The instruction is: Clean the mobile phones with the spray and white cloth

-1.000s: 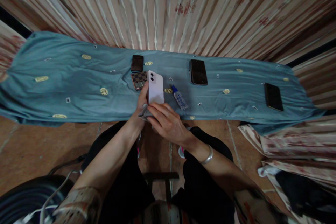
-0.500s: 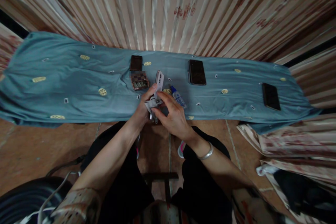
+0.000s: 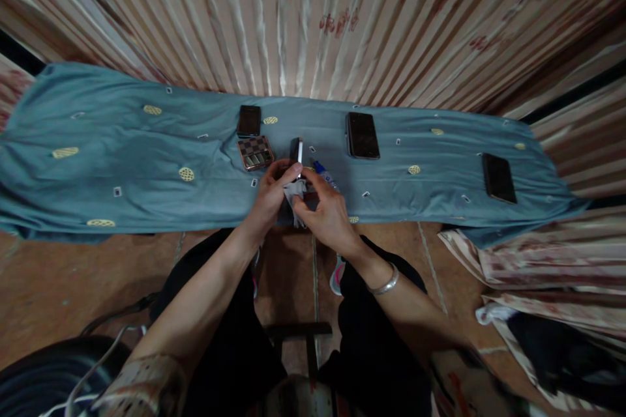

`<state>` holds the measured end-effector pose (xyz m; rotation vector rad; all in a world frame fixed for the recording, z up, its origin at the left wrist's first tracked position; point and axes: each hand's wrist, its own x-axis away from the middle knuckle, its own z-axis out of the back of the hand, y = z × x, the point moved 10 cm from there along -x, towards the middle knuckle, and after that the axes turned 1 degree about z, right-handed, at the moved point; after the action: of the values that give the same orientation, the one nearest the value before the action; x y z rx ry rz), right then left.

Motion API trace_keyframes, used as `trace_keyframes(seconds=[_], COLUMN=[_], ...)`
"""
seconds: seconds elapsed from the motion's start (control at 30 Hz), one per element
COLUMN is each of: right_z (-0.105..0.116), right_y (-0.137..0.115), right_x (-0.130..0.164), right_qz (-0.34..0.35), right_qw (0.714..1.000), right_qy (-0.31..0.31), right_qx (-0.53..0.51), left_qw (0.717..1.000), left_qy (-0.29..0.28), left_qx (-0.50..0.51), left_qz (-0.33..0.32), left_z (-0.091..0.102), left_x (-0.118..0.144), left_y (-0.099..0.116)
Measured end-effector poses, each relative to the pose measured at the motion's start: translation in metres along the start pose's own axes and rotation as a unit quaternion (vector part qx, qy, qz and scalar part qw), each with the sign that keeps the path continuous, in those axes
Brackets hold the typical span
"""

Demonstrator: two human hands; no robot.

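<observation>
My left hand (image 3: 270, 195) grips a white phone (image 3: 297, 151) that stands edge-on to me, over the front of the blue-cloth table (image 3: 122, 163). My right hand (image 3: 327, 212) pinches a small grey-white cloth (image 3: 295, 193) against the phone's lower part, and both hands touch there. A small clear bottle with a blue cap (image 3: 323, 173) lies on the cloth just beyond my right hand, partly hidden by it.
A checkered case (image 3: 255, 152) and a dark phone (image 3: 249, 120) lie left of my hands. Another dark phone (image 3: 362, 135) lies to the right, and a third (image 3: 498, 177) near the table's right end. Striped curtains hang behind; folded fabric (image 3: 538, 267) is piled at right.
The white phone turned from showing its back to standing edge-on. Both hands moved slightly away from me with the cloth against the phone.
</observation>
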<state>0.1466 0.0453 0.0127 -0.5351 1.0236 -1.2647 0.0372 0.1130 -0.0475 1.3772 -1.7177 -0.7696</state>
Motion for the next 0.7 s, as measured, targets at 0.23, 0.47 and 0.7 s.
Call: trace_keyframes(seconds=[0.23,0.47,0.7], right_z=[0.011,0.024,0.026], right_y=[0.017,0.048,0.063], right_x=[-0.006,-0.013,-0.016], right_qz=[-0.044,-0.104,-0.151], right_qw=[0.999,0.986,0.946], right_qy=[0.018,0.041,0.053], right_qx=[-0.017,-0.125,-0.283], left_qw=[0.999,0.998,0.998], left_qy=[-0.017,0.014,0.001], left_qx=[-0.026,-0.043,-0.035], left_qz=[-0.013,0.044,0.049], left_z=[-0.001,0.012,0.008], left_x=[-0.003,-0.003,-0.001], left_y=[-0.003,-0.010,-0.003])
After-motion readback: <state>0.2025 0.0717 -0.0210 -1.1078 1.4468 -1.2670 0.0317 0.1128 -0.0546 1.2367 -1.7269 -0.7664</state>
